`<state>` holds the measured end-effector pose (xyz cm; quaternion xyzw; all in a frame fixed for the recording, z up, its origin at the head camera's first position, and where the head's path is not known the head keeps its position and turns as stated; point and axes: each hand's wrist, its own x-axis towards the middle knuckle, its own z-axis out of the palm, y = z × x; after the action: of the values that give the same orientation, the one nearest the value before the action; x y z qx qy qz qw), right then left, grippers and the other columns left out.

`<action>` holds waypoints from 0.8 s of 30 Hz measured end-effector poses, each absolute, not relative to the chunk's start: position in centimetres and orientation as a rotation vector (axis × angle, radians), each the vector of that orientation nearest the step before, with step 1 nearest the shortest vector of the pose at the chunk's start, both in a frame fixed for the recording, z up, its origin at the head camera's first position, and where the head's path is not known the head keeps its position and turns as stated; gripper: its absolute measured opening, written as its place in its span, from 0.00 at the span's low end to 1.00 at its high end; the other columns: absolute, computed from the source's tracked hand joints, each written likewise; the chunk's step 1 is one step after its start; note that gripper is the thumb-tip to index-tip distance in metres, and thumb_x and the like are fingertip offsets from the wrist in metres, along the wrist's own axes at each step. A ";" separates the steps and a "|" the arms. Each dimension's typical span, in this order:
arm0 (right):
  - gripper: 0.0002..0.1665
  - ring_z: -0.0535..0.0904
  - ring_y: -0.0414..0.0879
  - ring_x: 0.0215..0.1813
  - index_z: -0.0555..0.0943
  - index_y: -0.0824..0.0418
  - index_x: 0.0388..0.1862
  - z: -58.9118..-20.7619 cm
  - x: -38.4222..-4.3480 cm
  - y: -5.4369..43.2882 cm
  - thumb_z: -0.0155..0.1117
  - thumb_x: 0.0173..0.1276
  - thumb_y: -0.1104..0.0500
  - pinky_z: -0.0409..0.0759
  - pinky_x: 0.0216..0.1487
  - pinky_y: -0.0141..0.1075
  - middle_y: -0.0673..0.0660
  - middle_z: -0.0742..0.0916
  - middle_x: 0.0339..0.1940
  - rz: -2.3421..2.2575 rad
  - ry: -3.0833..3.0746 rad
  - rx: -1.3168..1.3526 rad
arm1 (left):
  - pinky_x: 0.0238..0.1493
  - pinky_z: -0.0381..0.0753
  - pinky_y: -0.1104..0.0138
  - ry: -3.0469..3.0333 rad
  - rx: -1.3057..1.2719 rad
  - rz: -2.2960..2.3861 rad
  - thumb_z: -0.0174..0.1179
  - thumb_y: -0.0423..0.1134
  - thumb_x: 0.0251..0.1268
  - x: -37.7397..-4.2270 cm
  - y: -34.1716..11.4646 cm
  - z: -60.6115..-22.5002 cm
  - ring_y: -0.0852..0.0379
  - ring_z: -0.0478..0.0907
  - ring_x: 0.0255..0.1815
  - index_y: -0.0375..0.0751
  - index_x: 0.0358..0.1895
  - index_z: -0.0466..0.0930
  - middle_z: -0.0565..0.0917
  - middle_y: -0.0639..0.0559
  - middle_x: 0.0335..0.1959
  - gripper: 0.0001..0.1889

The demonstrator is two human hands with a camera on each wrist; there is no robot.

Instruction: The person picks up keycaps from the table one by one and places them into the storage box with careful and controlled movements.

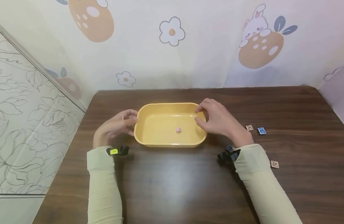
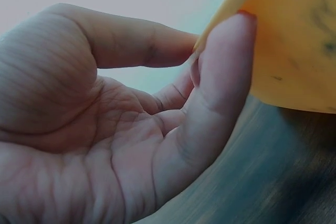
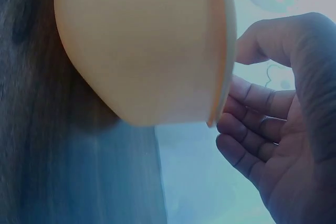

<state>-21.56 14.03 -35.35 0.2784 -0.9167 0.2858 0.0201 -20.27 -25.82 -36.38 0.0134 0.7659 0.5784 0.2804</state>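
A yellow oblong basin (image 1: pixel 160 137) stands on the dark wooden table. My left hand (image 1: pixel 118 124) pinches its left rim between thumb and fingers; the left wrist view shows the rim (image 2: pixel 231 6) in that pinch. Over the basin's right end is my right hand (image 1: pixel 216 119), thumb and forefinger apart, with nothing between them. In the right wrist view the right fingers (image 3: pixel 252 145) are close by the basin's rim. A tiny pink piece (image 1: pixel 178 130) lies on the basin floor, right of its middle.
Small square tiles lie to the right: a pale one (image 1: pixel 249 128), a blue one (image 1: pixel 261 130), a dark blue one (image 1: pixel 229 148) by the right wrist, and a pale one (image 1: pixel 274 164) beside the right sleeve. A patterned wall (image 1: pixel 149 62) rises behind the table (image 1: pixel 172 193).
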 end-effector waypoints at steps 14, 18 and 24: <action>0.16 0.81 0.54 0.55 0.84 0.62 0.50 -35.1 -21.5 16.3 0.71 0.68 0.55 0.81 0.60 0.51 0.58 0.85 0.49 0.856 -2.892 0.725 | 0.46 0.92 0.57 2.036 0.046 1.554 0.55 0.35 0.79 -20.5 -25.4 -36.8 0.51 0.84 0.47 0.29 0.72 0.60 0.77 0.41 0.54 0.26; 0.16 0.80 0.55 0.54 0.84 0.62 0.50 -35.2 -21.6 16.9 0.71 0.68 0.54 0.80 0.60 0.51 0.58 0.85 0.49 0.842 -2.904 0.723 | 0.46 0.92 0.57 2.048 0.047 1.551 0.55 0.35 0.79 -20.3 -25.6 -36.6 0.52 0.83 0.47 0.28 0.71 0.61 0.77 0.42 0.52 0.25; 0.17 0.80 0.56 0.55 0.84 0.62 0.51 -35.2 -21.8 17.3 0.71 0.69 0.54 0.80 0.60 0.52 0.59 0.85 0.49 0.844 -2.912 0.706 | 0.45 0.92 0.58 2.051 0.039 1.551 0.54 0.35 0.79 -20.3 -26.1 -36.6 0.52 0.83 0.49 0.28 0.71 0.60 0.77 0.42 0.53 0.25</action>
<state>-21.83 17.34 -35.21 0.2268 -0.9353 0.2711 0.0141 -20.30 -26.10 -36.56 0.0144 0.7653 0.5789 0.2810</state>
